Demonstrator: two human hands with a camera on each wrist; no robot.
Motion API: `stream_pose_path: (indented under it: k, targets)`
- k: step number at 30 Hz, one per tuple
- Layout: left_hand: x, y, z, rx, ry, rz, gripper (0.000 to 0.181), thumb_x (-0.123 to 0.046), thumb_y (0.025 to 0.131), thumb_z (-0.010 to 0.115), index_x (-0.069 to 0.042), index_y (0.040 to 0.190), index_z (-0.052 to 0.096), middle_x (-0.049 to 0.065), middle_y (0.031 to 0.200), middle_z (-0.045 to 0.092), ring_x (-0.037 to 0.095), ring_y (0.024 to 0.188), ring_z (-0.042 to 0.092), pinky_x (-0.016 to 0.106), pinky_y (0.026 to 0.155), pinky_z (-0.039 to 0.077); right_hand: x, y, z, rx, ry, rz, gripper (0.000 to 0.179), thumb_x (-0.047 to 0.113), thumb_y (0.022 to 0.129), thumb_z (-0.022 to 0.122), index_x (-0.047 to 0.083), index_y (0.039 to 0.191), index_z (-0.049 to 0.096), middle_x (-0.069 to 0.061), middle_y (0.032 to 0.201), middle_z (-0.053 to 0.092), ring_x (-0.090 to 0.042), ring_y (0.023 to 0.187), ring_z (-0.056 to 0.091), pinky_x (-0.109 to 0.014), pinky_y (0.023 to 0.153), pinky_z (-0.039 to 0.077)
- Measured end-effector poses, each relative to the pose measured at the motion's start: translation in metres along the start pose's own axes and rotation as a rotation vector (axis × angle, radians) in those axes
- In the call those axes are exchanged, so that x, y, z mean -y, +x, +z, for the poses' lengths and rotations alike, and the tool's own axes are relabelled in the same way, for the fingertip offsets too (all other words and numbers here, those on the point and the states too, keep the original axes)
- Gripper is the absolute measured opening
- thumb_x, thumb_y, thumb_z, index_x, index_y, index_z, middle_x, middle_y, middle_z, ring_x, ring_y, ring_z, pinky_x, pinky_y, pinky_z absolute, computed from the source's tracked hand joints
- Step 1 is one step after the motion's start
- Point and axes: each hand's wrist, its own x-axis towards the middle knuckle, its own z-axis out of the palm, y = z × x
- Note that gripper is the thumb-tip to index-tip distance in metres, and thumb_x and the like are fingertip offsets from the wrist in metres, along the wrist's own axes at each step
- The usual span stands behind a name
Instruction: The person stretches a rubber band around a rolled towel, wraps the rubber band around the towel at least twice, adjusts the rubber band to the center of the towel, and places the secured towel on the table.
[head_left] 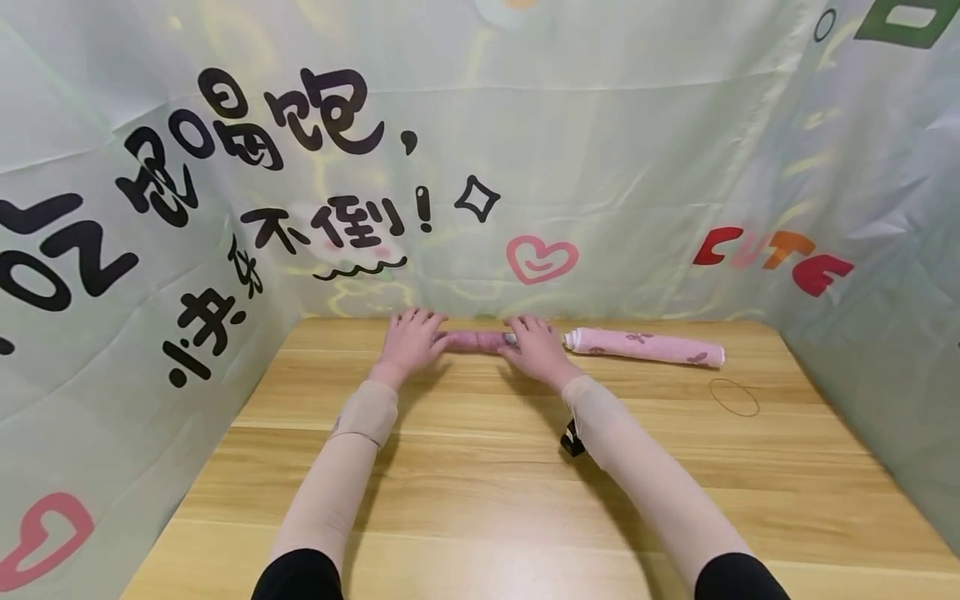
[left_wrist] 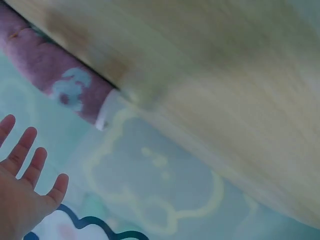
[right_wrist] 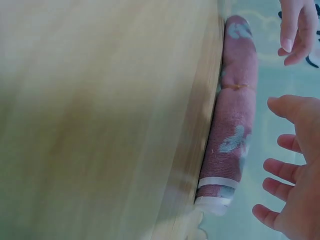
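Note:
A dark pink towel point(head_left: 477, 342) with pale patches lies rolled up near the table's back edge. An orange rubber band point(right_wrist: 238, 86) circles it around the middle and draws it in slightly. My left hand point(head_left: 411, 340) is at its left end, and my right hand point(head_left: 538, 348) over its right end, hiding both ends in the head view. Both wrist views show the left hand point(left_wrist: 31, 182) and the right hand point(right_wrist: 296, 170) with fingers spread and loosely bent, a gap between them and the towel roll point(right_wrist: 234, 115). Neither holds anything.
To the right of my right hand lies a second, lighter pink rolled towel point(head_left: 647, 347). In front of it a loose rubber band point(head_left: 735, 397) rests on the wooden table point(head_left: 465, 500). A printed cloth backdrop point(head_left: 637, 167) stands right behind the table. By the right wrist is a small black object point(head_left: 572, 439).

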Motion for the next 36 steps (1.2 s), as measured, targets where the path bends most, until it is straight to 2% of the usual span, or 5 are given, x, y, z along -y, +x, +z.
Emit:
stream_pose_path:
  k: [10,20,25,30,36]
  targets:
    - [-0.018,-0.017,-0.012,-0.066,-0.085,0.01,0.05,-0.053,0.096,0.051,-0.021,0.134,0.056,0.007,0.129,0.06,0.033,0.126,0.049,0.055,0.104,0.035,-0.002,-0.033,-0.004,-0.042,-0.033,-0.067,0.052,0.035,0.092,0.065,0.011,0.136,0.051,-0.017,0.134,0.051,-0.037,0.13,0.044,-0.064,0.102,0.037]
    - [-0.03,-0.031,-0.021,-0.115,-0.144,0.008,0.052,-0.057,0.095,0.049,-0.021,0.131,0.059,0.006,0.131,0.06,0.029,0.125,0.048,0.055,0.105,0.036,-0.008,-0.064,-0.019,-0.049,-0.011,-0.063,0.053,0.036,0.091,0.067,0.006,0.132,0.054,-0.022,0.136,0.051,-0.042,0.131,0.044,-0.068,0.106,0.032]
    - [-0.04,-0.037,-0.023,-0.132,-0.152,0.016,0.05,-0.057,0.096,0.049,-0.021,0.128,0.06,0.006,0.13,0.06,0.03,0.124,0.051,0.056,0.104,0.037,-0.018,-0.081,-0.027,-0.049,0.041,-0.067,0.056,0.032,0.09,0.068,0.005,0.136,0.051,-0.024,0.137,0.05,-0.044,0.13,0.044,-0.065,0.109,0.031]
    - [-0.052,-0.041,-0.024,-0.141,-0.151,0.049,0.048,-0.054,0.095,0.052,-0.019,0.127,0.061,0.007,0.127,0.062,0.031,0.12,0.053,0.054,0.103,0.038,-0.029,-0.099,-0.036,-0.088,0.075,-0.092,0.056,0.029,0.089,0.07,0.005,0.135,0.051,-0.026,0.136,0.05,-0.043,0.13,0.044,-0.063,0.109,0.031]
    - [-0.061,-0.045,-0.023,-0.157,-0.114,0.077,0.046,-0.053,0.094,0.055,-0.02,0.126,0.062,0.005,0.125,0.063,0.029,0.118,0.055,0.054,0.103,0.04,-0.044,-0.119,-0.049,-0.1,0.101,-0.055,0.055,0.028,0.09,0.069,0.002,0.135,0.05,-0.023,0.137,0.051,-0.042,0.13,0.043,-0.062,0.109,0.031]
